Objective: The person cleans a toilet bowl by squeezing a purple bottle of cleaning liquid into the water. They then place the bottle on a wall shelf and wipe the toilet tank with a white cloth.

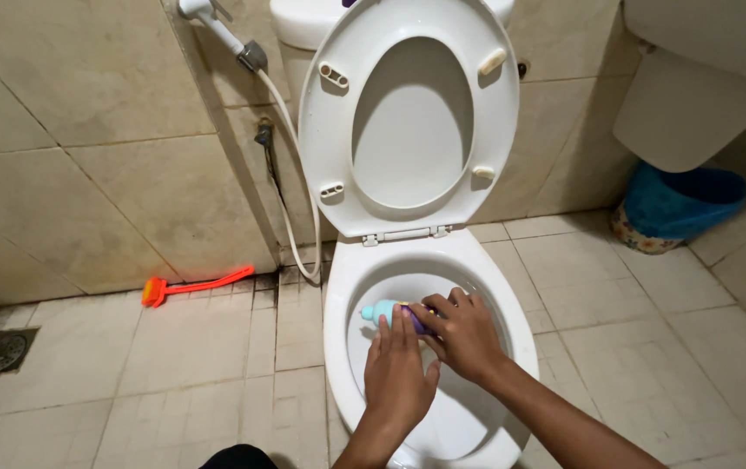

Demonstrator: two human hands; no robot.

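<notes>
A white toilet bowl stands with its seat and lid raised against the tank. Over the bowl, my right hand grips a purple bottle with a light blue cap, the cap pointing left toward the bowl's inner rim. My left hand lies just below the bottle, fingers stretched forward and touching its underside. Most of the bottle's purple body is hidden behind my fingers.
An orange brush lies on the tiled floor by the left wall. A floor drain sits at far left. A white spray hose hangs beside the toilet. A blue bin stands under a white basin at right.
</notes>
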